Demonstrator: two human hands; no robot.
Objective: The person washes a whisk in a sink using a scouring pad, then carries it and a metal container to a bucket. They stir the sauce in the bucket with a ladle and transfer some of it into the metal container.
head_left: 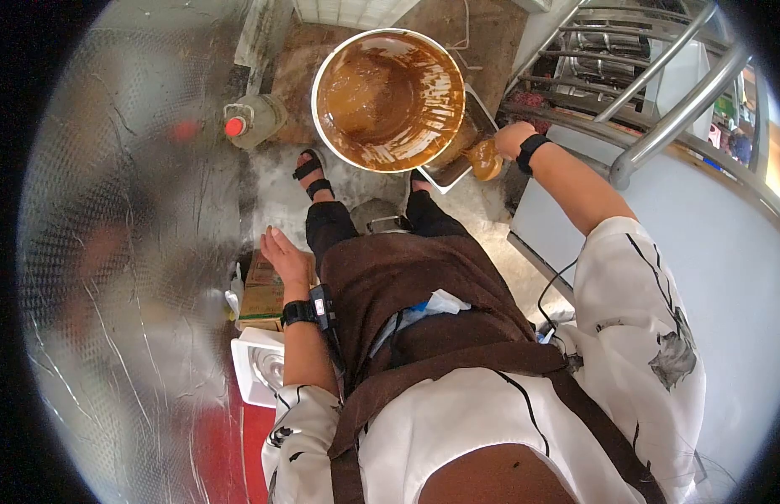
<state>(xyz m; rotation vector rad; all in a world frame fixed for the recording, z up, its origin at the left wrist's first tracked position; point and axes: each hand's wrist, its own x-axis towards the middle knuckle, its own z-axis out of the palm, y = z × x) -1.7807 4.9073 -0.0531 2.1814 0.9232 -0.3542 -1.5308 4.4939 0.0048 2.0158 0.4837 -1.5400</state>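
A white bucket (319, 126) stands ahead of my feet, with thick brown paste (365, 97) inside and smeared up its wall. To the right of the bucket, my right hand (513, 141) is closed on a small scoop (484, 161) coated in the same paste. The scoop is over the near right edge of a metal tray (447, 181), which the bucket partly hides. My left hand (286, 259) is beside my left knee with its fingers stretched out and nothing in it.
A plastic jug with a red cap (254, 122) stands left of the bucket. Cardboard boxes (262, 294) and a white container (254, 365) are by my left arm. A shiny metallic sheet (138, 277) lines the left. Metal rails (676, 126) and a white panel (650, 197) are on the right.
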